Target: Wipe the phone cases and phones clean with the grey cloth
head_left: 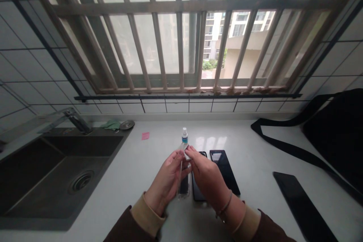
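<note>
In the head view, my left hand [167,174] grips a clear phone case [183,196] that stands on end over the counter, fingers behind it. My right hand [208,176] is closed around a small white pad or folded wipe [187,154], pressed against the upper part of the case. Just beyond the hands stands a small bottle [184,134] with a white cap and blue label. Partly under my right hand lies a black phone [198,193]. To its right rests a larger dark phone or tablet [225,170].
A sink [65,159] with a tap [78,121] is on the left, a green cloth [111,124] behind it. A pink sticky note [145,135] lies on the counter. At right are a long black slab [302,204] and a black bag [334,128] with its strap.
</note>
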### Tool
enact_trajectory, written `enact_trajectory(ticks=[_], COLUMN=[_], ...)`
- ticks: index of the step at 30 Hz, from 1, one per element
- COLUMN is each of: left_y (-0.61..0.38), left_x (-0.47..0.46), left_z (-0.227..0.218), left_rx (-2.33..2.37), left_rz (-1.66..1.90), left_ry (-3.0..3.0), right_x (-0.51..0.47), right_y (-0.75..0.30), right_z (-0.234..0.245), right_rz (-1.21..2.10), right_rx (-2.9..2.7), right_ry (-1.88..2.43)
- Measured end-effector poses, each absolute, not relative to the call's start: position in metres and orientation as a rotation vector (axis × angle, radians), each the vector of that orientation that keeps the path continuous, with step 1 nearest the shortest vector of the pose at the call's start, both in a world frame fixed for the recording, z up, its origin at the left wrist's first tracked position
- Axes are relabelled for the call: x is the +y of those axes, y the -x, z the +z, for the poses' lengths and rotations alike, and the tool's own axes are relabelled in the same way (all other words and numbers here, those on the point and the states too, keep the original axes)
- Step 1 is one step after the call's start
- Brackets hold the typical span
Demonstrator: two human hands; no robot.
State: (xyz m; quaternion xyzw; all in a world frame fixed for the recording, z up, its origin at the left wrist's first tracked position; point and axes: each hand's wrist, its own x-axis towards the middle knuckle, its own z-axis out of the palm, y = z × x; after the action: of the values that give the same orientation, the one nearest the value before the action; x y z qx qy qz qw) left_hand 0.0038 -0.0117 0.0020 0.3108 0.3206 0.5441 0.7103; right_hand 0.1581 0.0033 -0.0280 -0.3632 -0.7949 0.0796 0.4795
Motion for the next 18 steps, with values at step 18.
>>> enact_trajectory(ticks=[18], left_y=[-0.008], left_x=[-0.008], left_z=[-0.010], left_rx=[0.665], left_rz=[1.204], left_ry=[-0.591], right_x=[0.002], right_y=[-0.156], right_z=[-0.021], right_rz=[0.051], right_rx=[-2.014], right_ry=[0.875])
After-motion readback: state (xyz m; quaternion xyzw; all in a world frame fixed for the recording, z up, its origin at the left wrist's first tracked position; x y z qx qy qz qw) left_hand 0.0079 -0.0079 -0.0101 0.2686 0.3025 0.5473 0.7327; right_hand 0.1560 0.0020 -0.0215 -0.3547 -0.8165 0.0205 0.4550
